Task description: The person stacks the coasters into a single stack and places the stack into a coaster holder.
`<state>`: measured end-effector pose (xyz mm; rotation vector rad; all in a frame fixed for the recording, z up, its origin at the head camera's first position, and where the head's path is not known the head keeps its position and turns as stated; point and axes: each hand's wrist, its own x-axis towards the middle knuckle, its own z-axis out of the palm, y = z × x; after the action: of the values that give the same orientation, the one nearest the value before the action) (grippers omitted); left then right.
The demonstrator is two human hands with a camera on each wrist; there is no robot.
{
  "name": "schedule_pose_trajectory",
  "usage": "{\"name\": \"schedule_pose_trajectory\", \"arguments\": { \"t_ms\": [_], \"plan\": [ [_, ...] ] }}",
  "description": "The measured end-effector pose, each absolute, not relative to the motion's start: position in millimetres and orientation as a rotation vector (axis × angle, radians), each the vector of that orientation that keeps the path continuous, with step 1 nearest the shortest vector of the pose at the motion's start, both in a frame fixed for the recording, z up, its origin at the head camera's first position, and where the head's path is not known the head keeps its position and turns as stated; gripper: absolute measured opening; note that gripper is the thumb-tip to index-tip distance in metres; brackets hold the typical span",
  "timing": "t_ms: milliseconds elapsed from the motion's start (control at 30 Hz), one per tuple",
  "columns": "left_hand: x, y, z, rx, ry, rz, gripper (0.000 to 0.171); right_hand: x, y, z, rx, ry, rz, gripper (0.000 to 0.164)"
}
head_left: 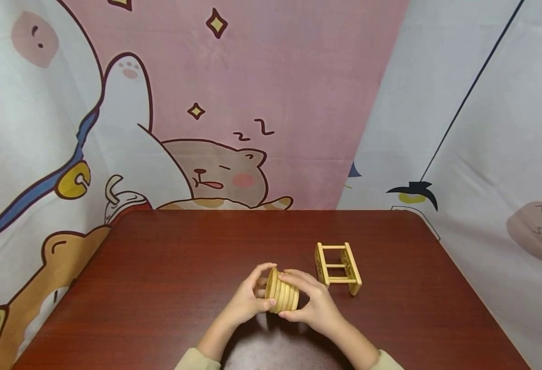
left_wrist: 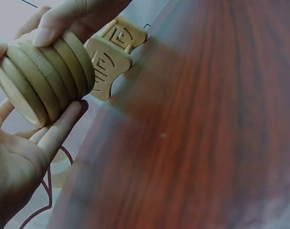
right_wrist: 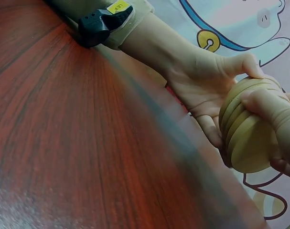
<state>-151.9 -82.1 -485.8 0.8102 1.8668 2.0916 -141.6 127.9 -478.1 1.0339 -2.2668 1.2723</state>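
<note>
Several round wooden coasters [head_left: 285, 294] are stacked on their sides between the two hands, held above the table near its front. My left hand [head_left: 246, 303] grips the left end of the stack, thumb at the near side and fingers around the far side. On the right, my right hand [head_left: 320, 304] pinches the same coasters [left_wrist: 49, 78] between thumb and fingers. In the right wrist view a flat coaster face [right_wrist: 253, 145] shows beside the right thumb. A wooden coaster rack [head_left: 354, 270] with cut-out side panels and crossbars stands just beyond the right hand.
The dark red-brown table [head_left: 183, 257] has rounded far corners. Cartoon-printed cloth [head_left: 298, 103] hangs behind it and along both sides. A black camera [right_wrist: 99, 26] is strapped at the left sleeve.
</note>
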Motion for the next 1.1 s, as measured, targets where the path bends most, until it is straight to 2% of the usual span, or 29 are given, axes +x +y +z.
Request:
{"name": "schedule_pose_trajectory", "arguments": {
  "t_ms": [467, 867, 1100],
  "plan": [
    [-148.2, -76.8, -477.7, 0.852, 1.84, 2.03, 0.069, -144.0, 137.2, -470.9, 1.122, -2.226, 1.139, 0.067],
    [-151.3, -61.9, -470.9, 0.928, 2.001, 2.062, 0.067, -142.3, 148.6, -462.9, 1.09, -2.237, 1.126, 0.064],
    [-149.2, -56.4, -449.2, 1.027, 2.138, 1.972, 0.063, -143.7, 157.6, -457.9, 1.121, -2.217, 1.119, 0.064]
  ]
}}
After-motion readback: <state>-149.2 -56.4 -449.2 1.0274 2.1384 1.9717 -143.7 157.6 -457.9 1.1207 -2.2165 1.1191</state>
